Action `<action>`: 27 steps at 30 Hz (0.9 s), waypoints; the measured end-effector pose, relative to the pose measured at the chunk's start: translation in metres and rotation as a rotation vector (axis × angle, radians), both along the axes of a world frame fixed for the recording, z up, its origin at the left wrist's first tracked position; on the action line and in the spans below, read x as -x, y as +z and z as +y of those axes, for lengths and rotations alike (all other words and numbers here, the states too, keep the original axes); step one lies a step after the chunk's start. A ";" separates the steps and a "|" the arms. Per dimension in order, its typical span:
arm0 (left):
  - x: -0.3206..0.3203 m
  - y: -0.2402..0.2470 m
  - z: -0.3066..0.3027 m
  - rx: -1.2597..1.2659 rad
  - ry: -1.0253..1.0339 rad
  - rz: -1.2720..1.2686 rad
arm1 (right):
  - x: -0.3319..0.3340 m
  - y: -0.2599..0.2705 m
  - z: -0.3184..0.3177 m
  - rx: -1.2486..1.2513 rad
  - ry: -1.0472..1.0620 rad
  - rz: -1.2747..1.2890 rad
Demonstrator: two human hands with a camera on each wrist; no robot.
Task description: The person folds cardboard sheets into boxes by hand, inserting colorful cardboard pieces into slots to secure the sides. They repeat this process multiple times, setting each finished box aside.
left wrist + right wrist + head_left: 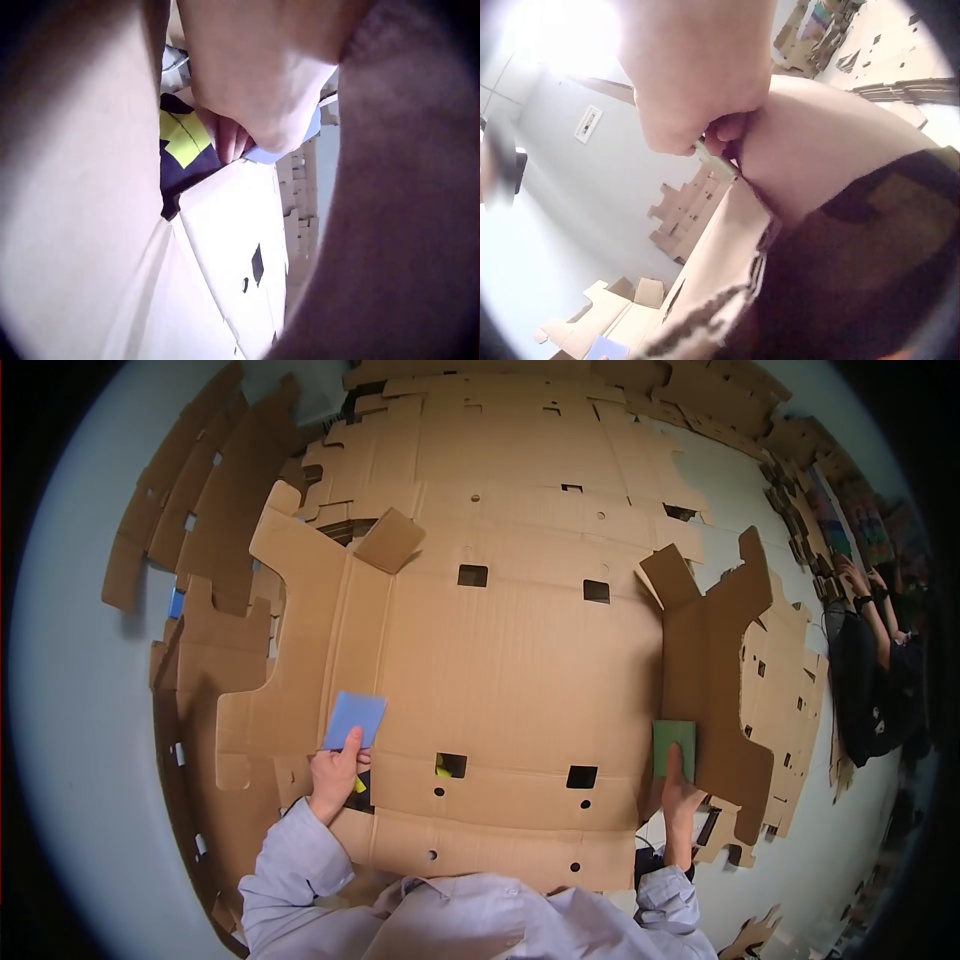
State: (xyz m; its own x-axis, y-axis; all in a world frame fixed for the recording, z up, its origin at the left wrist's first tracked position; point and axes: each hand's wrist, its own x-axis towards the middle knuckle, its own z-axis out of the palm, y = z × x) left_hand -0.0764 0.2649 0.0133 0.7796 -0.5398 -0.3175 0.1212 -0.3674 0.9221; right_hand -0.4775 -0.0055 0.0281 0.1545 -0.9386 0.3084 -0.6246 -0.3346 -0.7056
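A large flat cardboard sheet (510,660) with cut-out holes lies spread in front of me. My left hand (338,758) pinches a light blue square pad (355,718) at the sheet's left edge, thumb on top. In the left wrist view the curled fingers (225,139) sit under the blue pad (311,129) above the cardboard (232,225). At the sheet's right edge my right hand (678,780) pinches a green square pad (673,744), again with the thumb on top. Seen from the right wrist, the fingers (724,135) grip the thin green pad (714,159) edge-on.
More flat cardboard blanks overlap all around: a stack at the far side (520,430), pieces at the left (210,510) and a shaped blank at the right (720,680). Another person (870,680) works at the far right. Pale floor (70,660) shows at the left.
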 end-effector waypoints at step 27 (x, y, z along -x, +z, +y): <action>-0.072 0.046 -0.128 0.593 -0.053 0.253 | -0.208 0.069 -0.006 0.418 0.953 -0.145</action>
State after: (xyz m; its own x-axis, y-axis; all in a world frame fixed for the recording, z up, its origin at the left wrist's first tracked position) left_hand -0.0043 0.1369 0.0589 0.6870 -0.7160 -0.1241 0.3573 0.1841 0.9157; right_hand -0.2697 -0.0117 0.0968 0.7087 -0.2625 0.6549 0.1068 -0.8776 -0.4674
